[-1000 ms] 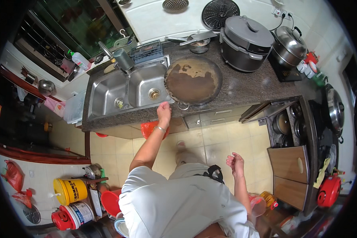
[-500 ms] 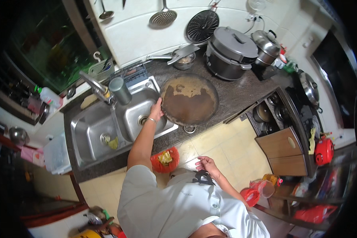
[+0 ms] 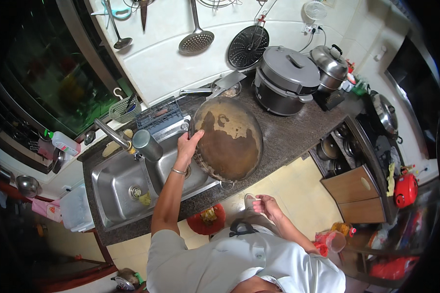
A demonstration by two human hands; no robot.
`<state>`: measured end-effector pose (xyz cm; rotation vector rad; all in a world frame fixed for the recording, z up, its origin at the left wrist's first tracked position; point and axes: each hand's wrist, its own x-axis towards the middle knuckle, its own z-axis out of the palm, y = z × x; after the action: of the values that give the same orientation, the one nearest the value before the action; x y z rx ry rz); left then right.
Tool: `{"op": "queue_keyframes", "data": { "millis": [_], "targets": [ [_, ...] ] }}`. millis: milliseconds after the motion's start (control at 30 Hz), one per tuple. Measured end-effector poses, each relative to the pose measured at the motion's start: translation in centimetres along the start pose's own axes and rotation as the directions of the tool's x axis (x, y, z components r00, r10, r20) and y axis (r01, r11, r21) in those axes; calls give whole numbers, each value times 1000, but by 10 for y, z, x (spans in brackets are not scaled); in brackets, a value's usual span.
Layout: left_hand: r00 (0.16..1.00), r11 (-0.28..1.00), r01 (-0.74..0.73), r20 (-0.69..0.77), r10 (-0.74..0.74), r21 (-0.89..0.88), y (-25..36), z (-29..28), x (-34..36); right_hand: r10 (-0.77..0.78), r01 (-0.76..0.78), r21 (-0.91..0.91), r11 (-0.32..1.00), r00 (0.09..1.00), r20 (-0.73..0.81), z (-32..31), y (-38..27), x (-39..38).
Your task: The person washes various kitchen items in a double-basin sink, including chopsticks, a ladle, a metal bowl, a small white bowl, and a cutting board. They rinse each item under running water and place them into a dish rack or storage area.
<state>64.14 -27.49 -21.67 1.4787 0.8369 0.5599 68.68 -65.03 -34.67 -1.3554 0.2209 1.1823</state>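
My left hand reaches over the sink's edge and grips the left rim of a large round brown wok, thumb on the near face. Dark wet-looking patches and a paler dry area mark its surface. A small metal ring sits at its near rim. The wok is tilted above the dark counter beside the right sink bowl; its underside contact is hidden. My right hand hangs by my waist, fingers loosely bent and apart, with nothing visible in it.
A double steel sink with a tap and grey cup lies left. Behind the wok are a cleaver-like blade and a large grey cooker. A red bin stands below the counter; an open cabinet door is right.
The wok has tilted up and shifted slightly left toward the sink, still in my left hand. My right hand stays near my waist. The whole view has also shifted.
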Motion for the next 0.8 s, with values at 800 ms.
{"op": "queue_keyframes", "data": {
  "millis": [800],
  "targets": [
    [691,609,-610,-35,722,507,102,78,-5,-179,53,317,947,907,382,18,-195,119]
  ]
}}
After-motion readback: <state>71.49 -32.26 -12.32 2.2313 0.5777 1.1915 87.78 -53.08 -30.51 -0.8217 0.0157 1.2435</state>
